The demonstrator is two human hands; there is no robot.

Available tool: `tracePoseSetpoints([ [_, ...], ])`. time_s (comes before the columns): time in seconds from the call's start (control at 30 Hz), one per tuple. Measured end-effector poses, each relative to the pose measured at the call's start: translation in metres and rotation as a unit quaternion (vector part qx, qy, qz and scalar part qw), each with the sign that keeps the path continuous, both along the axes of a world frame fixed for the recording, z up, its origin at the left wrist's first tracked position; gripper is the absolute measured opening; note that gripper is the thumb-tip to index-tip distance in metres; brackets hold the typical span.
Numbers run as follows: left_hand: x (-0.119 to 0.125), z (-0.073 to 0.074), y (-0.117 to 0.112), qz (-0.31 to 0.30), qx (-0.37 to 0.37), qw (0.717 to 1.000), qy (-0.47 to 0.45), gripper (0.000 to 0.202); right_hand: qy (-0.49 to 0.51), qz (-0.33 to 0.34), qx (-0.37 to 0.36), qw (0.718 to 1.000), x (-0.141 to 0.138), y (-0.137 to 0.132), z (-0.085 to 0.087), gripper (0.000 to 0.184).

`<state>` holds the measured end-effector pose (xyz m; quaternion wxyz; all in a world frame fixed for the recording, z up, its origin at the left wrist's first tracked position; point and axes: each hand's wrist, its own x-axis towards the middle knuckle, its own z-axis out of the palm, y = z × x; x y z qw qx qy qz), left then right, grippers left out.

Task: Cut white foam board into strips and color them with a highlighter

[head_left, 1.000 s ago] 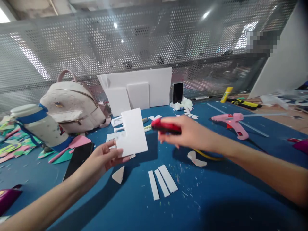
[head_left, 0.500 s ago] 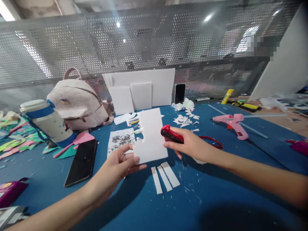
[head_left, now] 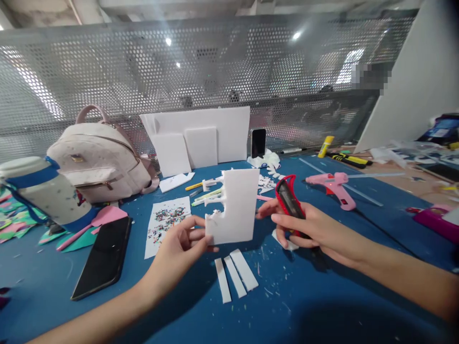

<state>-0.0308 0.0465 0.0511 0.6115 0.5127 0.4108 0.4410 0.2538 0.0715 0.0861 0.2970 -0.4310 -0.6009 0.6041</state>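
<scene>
My left hand [head_left: 188, 241] pinches the lower left corner of a white foam board piece [head_left: 241, 205], held upright above the table. Ragged notches and thin jutting bits mark the board's left edge. Apart from the board, to its right, my right hand [head_left: 301, 227] is wrapped round a red-and-black utility knife [head_left: 291, 200], its red end pointing up. I cannot make out a blade. Below the board lie three white foam strips [head_left: 244, 269] side by side on the blue table [head_left: 201, 315]. Several pens [head_left: 212, 195] lie partly hidden behind the board.
On the left are a black phone [head_left: 103, 255], a water bottle [head_left: 46, 191], a backpack [head_left: 96, 157] and coloured scraps. A glitter-covered sheet [head_left: 154, 227] lies beyond my left hand. White panels [head_left: 233, 134] lean at the back. A pink glue gun [head_left: 332, 184] rests at right.
My right hand and the utility knife have drawn away from the board to the right, and the knife has turned upright. The board now stands straighter. The view has shifted slightly right.
</scene>
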Motion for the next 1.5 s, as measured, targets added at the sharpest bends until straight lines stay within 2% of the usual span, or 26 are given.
tracePoseSetpoints([
  [0.13,0.007,-0.004,-0.003,-0.009,-0.058,0.998,-0.001,0.033,0.008,-0.013,0.012,1.000,0.008,0.001,-0.005,0.044],
  [0.27,0.016,-0.006,-0.012,-0.038,-0.095,0.995,-0.003,0.034,-0.057,-0.028,0.055,0.996,0.011,0.004,-0.009,0.046],
  [0.43,0.026,-0.005,-0.018,-0.064,-0.100,0.993,-0.011,0.035,-0.151,-0.032,0.133,0.979,0.009,-0.004,-0.005,0.030],
  [0.53,0.030,-0.005,-0.018,-0.077,-0.093,0.993,-0.007,0.037,-0.171,-0.013,0.126,0.977,0.006,-0.009,-0.004,0.030],
  [0.63,0.032,-0.006,-0.017,-0.093,-0.073,0.993,0.009,0.037,-0.159,0.013,0.092,0.983,0.005,-0.008,-0.009,0.031],
  [0.73,0.027,-0.008,-0.017,-0.108,-0.032,0.993,0.044,0.032,-0.154,0.014,0.093,0.984,0.011,-0.002,-0.017,0.030],
  [0.83,0.012,-0.011,-0.020,-0.090,0.036,0.989,0.108,0.021,-0.175,-0.007,0.098,0.980,0.023,0.006,-0.023,0.030],
  [0.93,-0.004,-0.014,-0.024,-0.068,0.118,0.974,0.180,0.017,-0.224,-0.007,0.085,0.971,0.034,0.014,-0.026,0.032],
  [1.0,-0.009,-0.018,-0.026,-0.098,0.194,0.952,0.216,0.020,-0.248,0.011,0.078,0.965,0.038,0.020,-0.027,0.032],
  [1.03,-0.010,-0.020,-0.027,-0.124,0.249,0.930,0.240,0.025,-0.257,0.019,0.076,0.963,0.038,0.022,-0.028,0.032],
  [1.1,-0.008,-0.026,-0.027,-0.162,0.379,0.860,0.301,0.039,-0.272,0.028,0.075,0.959,0.038,0.026,-0.030,0.034],
  [1.17,-0.004,-0.033,-0.026,-0.167,0.484,0.780,0.360,0.044,-0.287,0.028,0.079,0.954,0.035,0.029,-0.032,0.037],
  [1.23,-0.001,-0.041,-0.026,-0.166,0.519,0.739,0.396,0.040,-0.300,0.029,0.083,0.950,0.033,0.031,-0.033,0.038],
  [1.3,-0.001,-0.047,-0.026,-0.184,0.518,0.721,0.420,0.039,-0.309,0.030,0.085,0.947,0.031,0.032,-0.033,0.039],
  [1.4,-0.004,-0.050,-0.025,-0.204,0.515,0.713,0.430,0.045,-0.314,0.037,0.087,0.945,0.028,0.034,-0.033,0.039],
  [1.5,-0.007,-0.045,-0.022,-0.171,0.525,0.720,0.420,0.041,-0.314,0.041,0.081,0.945,0.027,0.036,-0.032,0.040],
])
